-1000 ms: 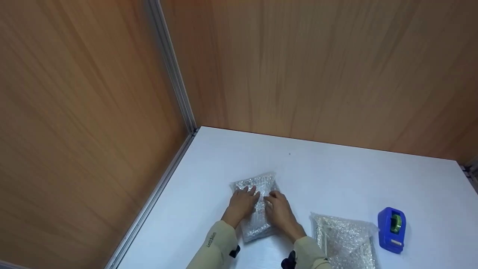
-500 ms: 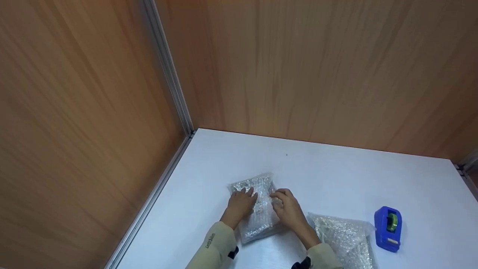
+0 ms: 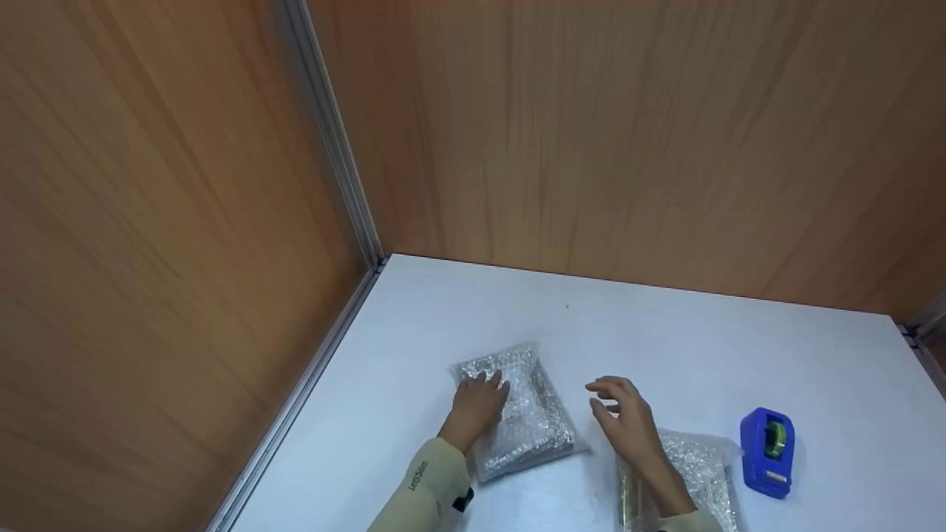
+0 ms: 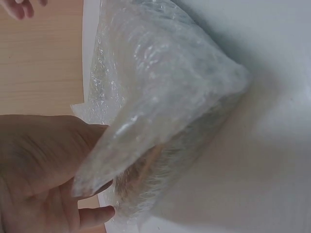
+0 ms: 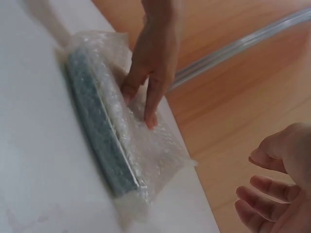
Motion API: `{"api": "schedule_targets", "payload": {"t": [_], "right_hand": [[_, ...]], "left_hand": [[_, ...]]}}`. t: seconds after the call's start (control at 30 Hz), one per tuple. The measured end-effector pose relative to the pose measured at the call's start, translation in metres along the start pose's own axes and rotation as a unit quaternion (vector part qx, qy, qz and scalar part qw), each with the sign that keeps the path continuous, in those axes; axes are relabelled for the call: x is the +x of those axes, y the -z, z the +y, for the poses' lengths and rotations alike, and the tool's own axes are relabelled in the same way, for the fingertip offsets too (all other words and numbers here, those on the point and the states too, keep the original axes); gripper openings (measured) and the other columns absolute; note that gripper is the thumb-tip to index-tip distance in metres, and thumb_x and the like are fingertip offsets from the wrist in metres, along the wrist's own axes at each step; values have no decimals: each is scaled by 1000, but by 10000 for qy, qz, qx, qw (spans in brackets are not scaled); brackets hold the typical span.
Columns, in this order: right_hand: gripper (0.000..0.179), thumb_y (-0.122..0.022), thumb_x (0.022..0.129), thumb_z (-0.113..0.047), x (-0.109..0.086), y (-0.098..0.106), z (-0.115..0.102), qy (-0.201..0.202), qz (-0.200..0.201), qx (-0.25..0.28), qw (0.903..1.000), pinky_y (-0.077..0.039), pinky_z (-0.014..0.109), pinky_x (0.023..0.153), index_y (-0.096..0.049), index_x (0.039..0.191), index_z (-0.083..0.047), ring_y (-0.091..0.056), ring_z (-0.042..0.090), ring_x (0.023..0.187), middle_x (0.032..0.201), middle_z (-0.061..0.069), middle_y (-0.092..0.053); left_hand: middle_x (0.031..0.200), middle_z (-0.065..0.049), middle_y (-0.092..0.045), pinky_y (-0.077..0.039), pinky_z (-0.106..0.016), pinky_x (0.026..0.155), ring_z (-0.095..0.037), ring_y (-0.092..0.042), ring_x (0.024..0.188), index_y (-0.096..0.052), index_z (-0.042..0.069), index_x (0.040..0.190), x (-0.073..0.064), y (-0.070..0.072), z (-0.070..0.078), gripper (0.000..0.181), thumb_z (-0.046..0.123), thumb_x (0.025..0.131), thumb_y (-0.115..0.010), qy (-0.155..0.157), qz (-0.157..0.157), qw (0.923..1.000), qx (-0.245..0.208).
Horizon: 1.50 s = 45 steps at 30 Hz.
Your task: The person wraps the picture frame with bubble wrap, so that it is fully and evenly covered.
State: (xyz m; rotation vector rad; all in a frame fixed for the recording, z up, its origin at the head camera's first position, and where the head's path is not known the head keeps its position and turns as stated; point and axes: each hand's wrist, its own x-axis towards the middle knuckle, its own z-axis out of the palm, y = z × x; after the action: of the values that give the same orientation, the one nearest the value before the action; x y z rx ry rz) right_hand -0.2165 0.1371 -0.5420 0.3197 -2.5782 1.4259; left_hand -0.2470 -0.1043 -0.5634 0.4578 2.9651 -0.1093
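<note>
A flat package in bubble wrap [image 3: 533,417] lies on the white table. My left hand [image 3: 477,406] rests on its top, fingers spread on the wrap. In the left wrist view a loose flap of bubble wrap [image 4: 129,141] folds past the left hand [image 4: 43,170], and a brownish thing shows through a gap under it. My right hand [image 3: 628,425] is in the air to the right of the package, holding nothing, fingers loosely bent. From the right wrist, the package's dark long side [image 5: 99,126] shows below the wrapped top.
A second bubble-wrapped package [image 3: 698,465] lies at the front right, partly behind the right forearm. Beside it stands a blue tape dispenser [image 3: 767,452] with a green roll. Wood panels [image 3: 628,148] rise behind and left of the table [image 3: 665,347], joined by a metal rail [image 3: 336,125].
My right hand has left the package's right edge and moved right, towards the second package. My left hand has stayed on the first package.
</note>
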Motion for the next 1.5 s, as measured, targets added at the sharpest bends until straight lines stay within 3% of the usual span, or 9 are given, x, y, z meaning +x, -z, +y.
{"api": "schedule_targets", "payload": {"t": [0.13,0.3,0.47,0.73,0.93,1.13,1.33,1.4,1.5], "right_hand": [[21,-61,87,-7,-6,17,5,-299,68,-106,9995,-51,38,81,-65,107,-10,-57,22,100,117,6,-54],[22,-62,87,-7,-15,39,14,-395,215,-263,9986,-51,35,78,-64,108,-14,-59,20,98,116,4,-55],[22,-60,90,-14,-24,62,25,-674,282,-466,9962,-51,37,78,-62,112,-13,-58,23,100,117,6,-54],[37,-53,93,-32,-38,97,46,-1650,232,-569,9844,-47,46,87,-55,122,-9,-53,32,110,125,14,-49],[45,-52,93,-34,-49,127,62,-2118,450,-765,9733,-46,47,88,-50,127,-4,-51,35,111,127,20,-48],[56,-48,93,-40,-60,152,84,-2787,617,-917,9540,-42,57,87,-42,132,0,-44,45,116,129,29,-39],[62,-53,91,-39,-61,163,110,-3547,794,-1052,9257,-44,53,86,-39,131,5,-42,46,116,130,29,-37],[63,-54,90,-39,-61,164,118,-3768,779,-1172,9155,-44,53,84,-39,130,6,-42,46,115,128,30,-38],[68,-55,88,-45,-64,165,130,-3927,547,-1273,9092,-44,52,83,-40,128,8,-44,47,113,125,33,-41]], "left_hand": [[141,-5,-43,-40,-48,97,-30,-43,126,-49,17,133,-2,-1,-1,46,23,89,-60,-22,123,9999,76],[140,-4,-44,-41,-48,96,-29,-43,125,-50,17,133,0,-5,-2,46,24,88,-61,-37,196,9997,104],[139,-5,-44,-42,-48,95,-29,-44,124,-50,17,132,2,-7,-3,47,24,87,-63,-19,207,9997,138],[140,-4,-43,-41,-48,96,-29,-43,125,-48,17,134,5,-7,-1,46,25,89,-60,-13,147,9997,184],[141,-4,-42,-41,-47,97,-29,-43,125,-48,17,134,6,-4,0,50,26,87,-63,-55,140,9997,175],[140,-4,-43,-39,-47,98,-29,-42,126,-49,17,133,4,-5,-2,47,23,88,-61,-16,136,9999,38],[142,-6,-41,-38,-48,99,-30,-40,127,-47,16,134,3,-4,-2,49,23,88,-62,78,79,9999,-117],[141,-6,-41,-38,-48,99,-30,-40,127,-48,16,134,4,-4,-2,49,24,88,-62,80,81,9999,-100],[141,-6,-42,-39,-47,98,-31,-42,126,-49,16,133,5,-5,-2,49,24,87,-63,59,103,9999,-9]]}}
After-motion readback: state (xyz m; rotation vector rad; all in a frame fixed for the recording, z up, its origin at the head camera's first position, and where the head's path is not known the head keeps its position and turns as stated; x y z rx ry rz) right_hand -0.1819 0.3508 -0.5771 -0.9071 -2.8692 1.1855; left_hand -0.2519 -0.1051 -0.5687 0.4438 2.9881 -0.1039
